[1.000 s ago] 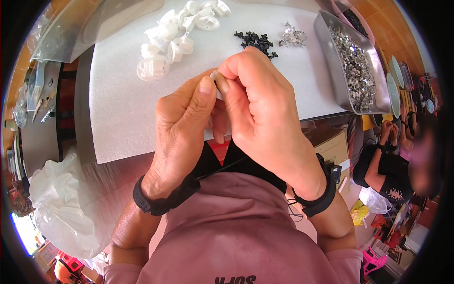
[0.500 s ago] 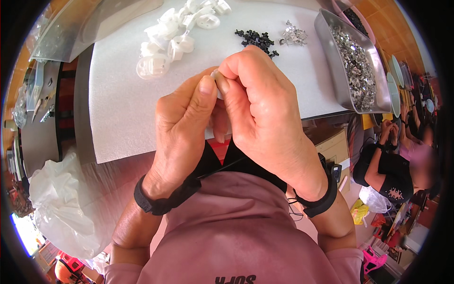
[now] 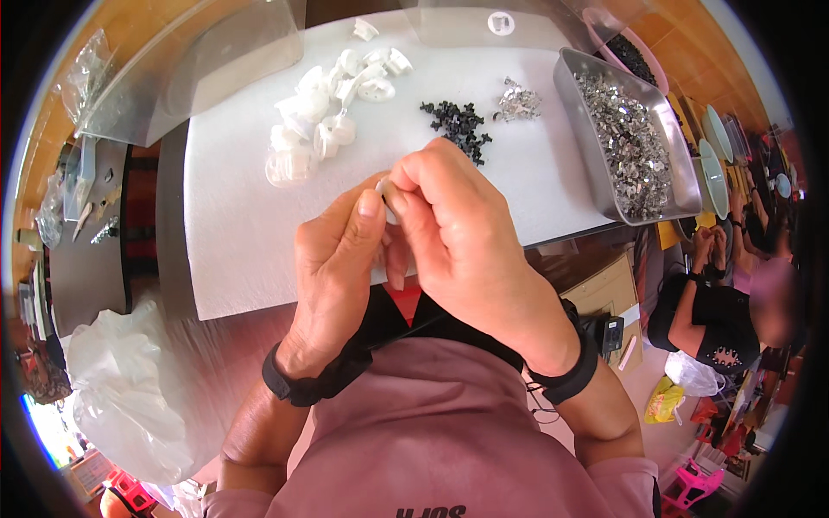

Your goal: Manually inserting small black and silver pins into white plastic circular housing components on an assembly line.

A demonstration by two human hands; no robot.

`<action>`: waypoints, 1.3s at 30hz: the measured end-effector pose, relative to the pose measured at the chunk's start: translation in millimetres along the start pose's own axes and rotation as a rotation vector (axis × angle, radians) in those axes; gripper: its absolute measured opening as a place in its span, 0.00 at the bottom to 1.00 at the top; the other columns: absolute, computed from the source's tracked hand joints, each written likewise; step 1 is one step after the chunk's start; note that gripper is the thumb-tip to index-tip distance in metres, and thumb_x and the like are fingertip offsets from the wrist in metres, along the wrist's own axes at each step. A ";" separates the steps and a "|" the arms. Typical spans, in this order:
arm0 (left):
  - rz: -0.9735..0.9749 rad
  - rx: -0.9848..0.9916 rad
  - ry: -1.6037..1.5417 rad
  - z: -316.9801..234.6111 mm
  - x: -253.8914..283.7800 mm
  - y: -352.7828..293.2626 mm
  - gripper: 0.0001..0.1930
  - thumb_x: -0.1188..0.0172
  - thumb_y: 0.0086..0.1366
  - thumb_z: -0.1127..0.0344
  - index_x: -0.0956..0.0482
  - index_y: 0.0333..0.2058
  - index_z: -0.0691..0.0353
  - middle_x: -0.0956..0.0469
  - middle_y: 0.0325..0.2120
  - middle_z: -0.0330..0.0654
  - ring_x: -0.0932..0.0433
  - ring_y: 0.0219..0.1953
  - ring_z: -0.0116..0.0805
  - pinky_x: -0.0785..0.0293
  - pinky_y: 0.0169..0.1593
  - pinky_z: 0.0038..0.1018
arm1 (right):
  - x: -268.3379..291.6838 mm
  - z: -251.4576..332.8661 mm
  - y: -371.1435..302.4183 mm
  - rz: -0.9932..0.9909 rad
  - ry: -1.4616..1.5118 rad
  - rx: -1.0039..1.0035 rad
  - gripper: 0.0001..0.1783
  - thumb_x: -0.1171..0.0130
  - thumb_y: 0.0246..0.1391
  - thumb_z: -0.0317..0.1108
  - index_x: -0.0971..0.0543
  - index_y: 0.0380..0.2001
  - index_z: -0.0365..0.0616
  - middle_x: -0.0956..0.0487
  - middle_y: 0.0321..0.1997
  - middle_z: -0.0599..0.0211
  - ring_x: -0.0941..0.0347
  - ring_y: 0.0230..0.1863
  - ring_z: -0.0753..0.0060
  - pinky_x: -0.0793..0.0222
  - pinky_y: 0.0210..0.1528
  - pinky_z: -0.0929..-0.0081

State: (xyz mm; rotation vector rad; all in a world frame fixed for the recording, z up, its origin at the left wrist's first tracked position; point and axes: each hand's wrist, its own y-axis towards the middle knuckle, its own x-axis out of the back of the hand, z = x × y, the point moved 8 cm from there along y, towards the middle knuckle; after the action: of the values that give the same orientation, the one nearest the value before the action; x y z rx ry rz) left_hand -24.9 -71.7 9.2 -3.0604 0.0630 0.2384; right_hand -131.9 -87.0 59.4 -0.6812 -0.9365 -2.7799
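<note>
The left hand (image 3: 332, 259) and right hand (image 3: 466, 229) have fingers clamped on a small, half-hidden white plastic piece (image 3: 391, 215) above the white-sheeted surface's (image 3: 233, 246) near edge, seemingly mid-fitting, which calls for steady pressure next.

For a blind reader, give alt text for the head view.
Left hand and right hand pinch a small whitish part over a white sheet; beyond lie white plastic pieces, black parts, and shiny bits near a metal tray.
</note>
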 end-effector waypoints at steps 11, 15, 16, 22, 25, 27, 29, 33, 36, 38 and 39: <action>0.157 0.166 -0.323 9.5 0.1 7.5 0.26 0.61 0.73 0.53 0.28 0.45 0.76 0.29 0.25 0.41 0.31 0.19 0.28 0.35 0.23 0.23 | 20.5 -39.9 -1.4 0.161 0.434 -0.442 0.05 0.48 0.59 0.27 0.26 0.31 0.38 0.30 0.23 0.78 0.43 0.23 0.90 0.45 0.22 0.86; 0.131 0.193 -0.399 6.8 -1.8 7.7 0.25 0.62 0.73 0.54 0.28 0.41 0.75 0.29 0.25 0.42 0.31 0.19 0.29 0.35 0.22 0.23 | 10.9 -42.0 -0.6 0.203 0.555 -0.490 0.06 0.47 0.59 0.30 0.25 0.30 0.38 0.30 0.22 0.79 0.43 0.22 0.92 0.47 0.22 0.87; 0.125 0.194 -0.413 5.9 -2.3 7.7 0.24 0.62 0.73 0.55 0.27 0.40 0.74 0.29 0.25 0.42 0.31 0.19 0.29 0.35 0.22 0.23 | 10.9 -40.9 0.6 0.205 0.556 -0.494 0.06 0.47 0.59 0.30 0.25 0.30 0.38 0.30 0.22 0.79 0.43 0.22 0.92 0.47 0.22 0.87; 0.113 0.195 -0.468 13.6 2.7 7.9 0.21 0.60 0.72 0.57 0.27 0.38 0.73 0.28 0.25 0.43 0.31 0.18 0.30 0.34 0.20 0.24 | 2.3 -37.3 7.8 0.296 0.516 -0.488 0.10 0.43 0.58 0.34 0.25 0.30 0.36 0.31 0.20 0.80 0.42 0.21 0.92 0.47 0.20 0.86; 0.099 0.201 -0.451 14.6 3.2 7.5 0.21 0.59 0.72 0.56 0.27 0.37 0.72 0.27 0.24 0.43 0.30 0.17 0.30 0.34 0.20 0.23 | -1.7 -33.9 9.4 0.330 0.532 -0.534 0.12 0.41 0.55 0.35 0.26 0.29 0.35 0.32 0.17 0.79 0.41 0.19 0.90 0.47 0.19 0.83; 0.109 0.183 -0.418 14.3 3.0 7.1 0.21 0.59 0.72 0.57 0.27 0.38 0.72 0.27 0.24 0.43 0.30 0.18 0.30 0.34 0.20 0.23 | -1.4 -29.7 11.5 0.406 0.380 -0.559 0.12 0.41 0.52 0.34 0.27 0.27 0.34 0.32 0.15 0.74 0.39 0.16 0.86 0.46 0.17 0.81; 0.121 0.166 -0.386 13.5 1.5 5.9 0.21 0.59 0.72 0.57 0.27 0.38 0.72 0.27 0.24 0.43 0.30 0.18 0.29 0.34 0.20 0.22 | -2.7 -28.9 12.4 0.410 0.358 -0.559 0.12 0.42 0.51 0.33 0.28 0.26 0.34 0.31 0.15 0.71 0.38 0.16 0.84 0.44 0.18 0.80; 0.096 0.098 -0.264 8.1 -1.6 2.9 0.22 0.60 0.73 0.57 0.26 0.43 0.73 0.28 0.22 0.41 0.31 0.17 0.26 0.35 0.20 0.20 | -5.2 -33.0 7.7 0.379 0.349 -0.535 0.07 0.42 0.55 0.30 0.27 0.27 0.39 0.34 0.16 0.83 0.44 0.18 0.94 0.52 0.18 0.87; 0.084 0.093 -0.197 7.2 -2.5 2.3 0.22 0.59 0.73 0.56 0.26 0.45 0.73 0.28 0.21 0.40 0.32 0.17 0.23 0.37 0.20 0.19 | -4.6 -29.1 4.4 0.359 0.361 -0.537 0.07 0.42 0.55 0.29 0.27 0.27 0.38 0.34 0.16 0.82 0.44 0.18 0.93 0.51 0.17 0.87; 0.080 0.098 -0.171 7.5 -2.8 1.8 0.23 0.59 0.73 0.56 0.26 0.45 0.73 0.29 0.20 0.39 0.32 0.17 0.23 0.37 0.20 0.18 | -4.7 -30.1 3.0 0.362 0.339 -0.522 0.07 0.43 0.55 0.29 0.28 0.27 0.38 0.34 0.16 0.82 0.44 0.18 0.93 0.51 0.18 0.87; 0.079 0.100 -0.163 7.5 -3.0 1.8 0.23 0.59 0.73 0.55 0.26 0.45 0.73 0.29 0.19 0.39 0.32 0.17 0.22 0.38 0.20 0.18 | -4.4 -30.0 3.0 0.365 0.315 -0.506 0.07 0.43 0.55 0.29 0.28 0.27 0.38 0.34 0.16 0.82 0.43 0.18 0.93 0.50 0.18 0.87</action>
State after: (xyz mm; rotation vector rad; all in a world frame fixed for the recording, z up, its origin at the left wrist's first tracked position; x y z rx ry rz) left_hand -29.1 -72.8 2.2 -2.9301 0.1804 0.4729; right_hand -138.4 -107.6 37.9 -0.3912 -0.0354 -2.6741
